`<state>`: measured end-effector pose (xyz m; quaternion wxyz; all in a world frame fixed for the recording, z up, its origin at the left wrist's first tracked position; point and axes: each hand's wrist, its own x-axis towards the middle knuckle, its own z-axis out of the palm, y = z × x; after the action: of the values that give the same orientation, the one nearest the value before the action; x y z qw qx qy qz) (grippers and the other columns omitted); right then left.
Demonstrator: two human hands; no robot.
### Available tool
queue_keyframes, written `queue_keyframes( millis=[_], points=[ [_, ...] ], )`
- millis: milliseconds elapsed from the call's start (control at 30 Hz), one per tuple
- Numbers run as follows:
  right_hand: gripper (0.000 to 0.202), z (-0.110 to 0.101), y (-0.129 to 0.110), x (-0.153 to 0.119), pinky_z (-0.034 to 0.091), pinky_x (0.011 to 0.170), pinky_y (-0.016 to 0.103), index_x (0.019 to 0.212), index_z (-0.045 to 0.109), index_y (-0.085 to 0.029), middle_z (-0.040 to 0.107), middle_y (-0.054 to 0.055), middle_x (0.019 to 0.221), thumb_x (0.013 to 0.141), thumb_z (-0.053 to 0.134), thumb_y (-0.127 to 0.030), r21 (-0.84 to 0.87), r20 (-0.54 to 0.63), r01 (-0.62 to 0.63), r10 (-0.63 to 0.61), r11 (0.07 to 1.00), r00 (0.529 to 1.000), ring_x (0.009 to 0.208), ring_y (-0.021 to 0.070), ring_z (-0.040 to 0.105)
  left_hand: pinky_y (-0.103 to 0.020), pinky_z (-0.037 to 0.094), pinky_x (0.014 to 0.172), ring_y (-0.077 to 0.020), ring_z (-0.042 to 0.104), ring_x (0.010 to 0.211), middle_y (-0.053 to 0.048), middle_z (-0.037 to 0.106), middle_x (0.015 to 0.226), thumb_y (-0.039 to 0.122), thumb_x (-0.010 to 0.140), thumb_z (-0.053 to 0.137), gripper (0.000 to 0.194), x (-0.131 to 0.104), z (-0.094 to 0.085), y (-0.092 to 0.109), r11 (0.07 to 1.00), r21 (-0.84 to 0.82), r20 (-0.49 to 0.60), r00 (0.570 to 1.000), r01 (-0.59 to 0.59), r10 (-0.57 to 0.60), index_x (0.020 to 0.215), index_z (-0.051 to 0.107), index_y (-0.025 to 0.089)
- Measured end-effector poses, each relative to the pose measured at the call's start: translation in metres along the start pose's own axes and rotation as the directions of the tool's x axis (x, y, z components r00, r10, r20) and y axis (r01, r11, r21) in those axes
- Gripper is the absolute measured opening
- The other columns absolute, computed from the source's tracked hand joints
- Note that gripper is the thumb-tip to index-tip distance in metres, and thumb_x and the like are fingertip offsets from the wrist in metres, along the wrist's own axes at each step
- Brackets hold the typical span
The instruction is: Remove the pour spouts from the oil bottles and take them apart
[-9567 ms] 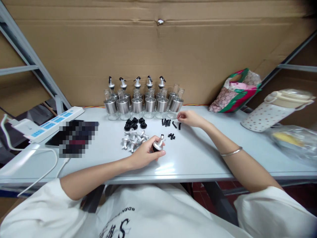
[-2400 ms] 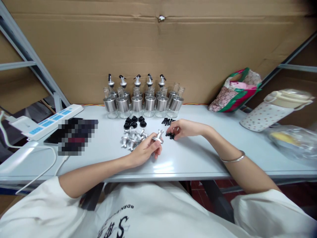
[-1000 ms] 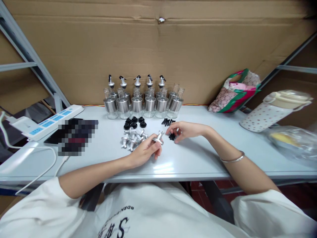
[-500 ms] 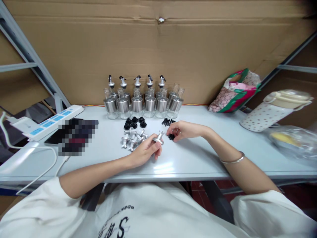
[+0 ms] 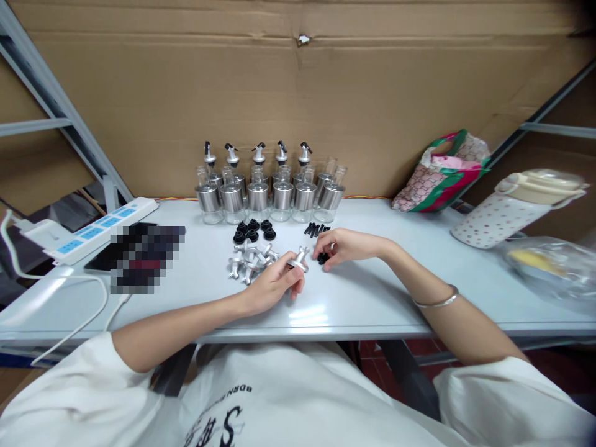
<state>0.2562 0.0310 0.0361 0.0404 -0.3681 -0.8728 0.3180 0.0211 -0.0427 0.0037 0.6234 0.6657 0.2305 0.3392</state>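
Spout (image 5: 299, 261), one, silver: gripped in the left hand (image 5: 275, 283), above the table; no black lever seen on it, so judged part-built.
Right hand (image 5: 342, 244): apart from the left, fingers curled over the caps (image 5: 322, 258); whether one is pinched, cannot tell.
Loose stock: silver pieces (image 5: 251, 261), piled just beside the left hand; discs (image 5: 252, 235), black, six, behind the pile; levers (image 5: 311, 230), black, several, behind the right hand.
Bottles (image 5: 282, 197), twelve, two rows, at the back. Judged done: five in the back row, topped with levered spouts. Judged left: seven with bare necks.
Edges: table front (image 5: 354, 334), running beneath both forearms; cardboard (image 5: 233, 87), upright behind the bottles.
Room: widest between right forearm and flask (image 5: 500, 214), also in front of the hands; narrower at left, toward the power strip (image 5: 112, 225); tightest among the piles.
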Motion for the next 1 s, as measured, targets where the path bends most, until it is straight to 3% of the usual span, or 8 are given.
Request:
queue_keyframes(
  millis=[200, 500, 733, 833, 1000],
  points=[
    [0.038, 0.003, -0.002, 0.002, 0.043, 0.067, 0.026, 0.091, 0.073, -0.013, 0.061, 0.005, 0.082, 0.073, 0.067, -0.047, -0.047, -0.031, 0.038, -0.039, 0.998, 0.999, 0.068, 0.0134, 0.051, -0.024, 0.038, 0.059, -0.0080, 0.048, 0.054, 0.004, 0.051, 0.064, 0.063, 0.084, 0.045, 0.046, 0.000, 0.000, 0.000, 1.000, 0.006, 0.004, 1.000, 0.001, -0.001, 0.090, 0.042, 0.017],
    [0.025, 0.003, 0.001, 0.003, 0.044, 0.062, 0.025, 0.086, 0.073, -0.015, 0.062, 0.004, 0.077, 0.072, 0.066, -0.035, -0.003, -0.031, -0.004, 0.004, 1.000, 1.000, 0.064, 0.0124, 0.053, -0.024, 0.038, 0.059, -0.0078, 0.048, 0.054, 0.004, 0.051, 0.063, 0.063, 0.083, 0.045, 0.046, 0.001, 0.000, 0.000, 1.000, 0.004, 0.003, 1.000, -0.004, 0.004, 0.089, 0.042, 0.017],
    [0.032, -0.002, -0.007, -0.001, 0.046, 0.069, 0.027, 0.091, 0.071, -0.014, 0.064, 0.006, 0.087, 0.076, 0.063, -0.041, -0.041, -0.037, 0.014, -0.015, 0.999, 0.999, 0.072, 0.0148, 0.057, -0.023, 0.038, 0.059, -0.0079, 0.049, 0.054, 0.004, 0.051, 0.063, 0.062, 0.083, 0.046, 0.046, 0.001, -0.001, -0.001, 1.000, 0.007, 0.001, 1.000, -0.006, 0.006, 0.091, 0.043, 0.017],
    [0.030, -0.007, -0.008, -0.005, 0.046, 0.070, 0.027, 0.094, 0.067, -0.014, 0.066, 0.007, 0.090, 0.079, 0.059, -0.038, -0.039, -0.061, -0.032, 0.029, 0.999, 0.998, 0.078, 0.0166, 0.060, -0.023, 0.038, 0.059, -0.0079, 0.049, 0.054, 0.004, 0.051, 0.062, 0.062, 0.084, 0.045, 0.046, 0.001, -0.001, -0.001, 1.000, 0.009, 0.004, 1.000, -0.014, 0.014, 0.090, 0.043, 0.017],
    [0.031, -0.010, -0.002, -0.008, 0.046, 0.065, 0.027, 0.096, 0.060, -0.014, 0.063, 0.003, 0.076, 0.073, 0.063, -0.034, 0.004, 0.024, -0.138, 0.138, 0.990, 0.990, 0.070, 0.0153, 0.058, -0.024, 0.039, 0.059, -0.0079, 0.049, 0.054, 0.004, 0.052, 0.063, 0.061, 0.084, 0.045, 0.045, 0.000, -0.001, -0.002, 1.000, 0.008, 0.008, 1.000, -0.014, 0.014, 0.091, 0.044, 0.017]
  ],
)
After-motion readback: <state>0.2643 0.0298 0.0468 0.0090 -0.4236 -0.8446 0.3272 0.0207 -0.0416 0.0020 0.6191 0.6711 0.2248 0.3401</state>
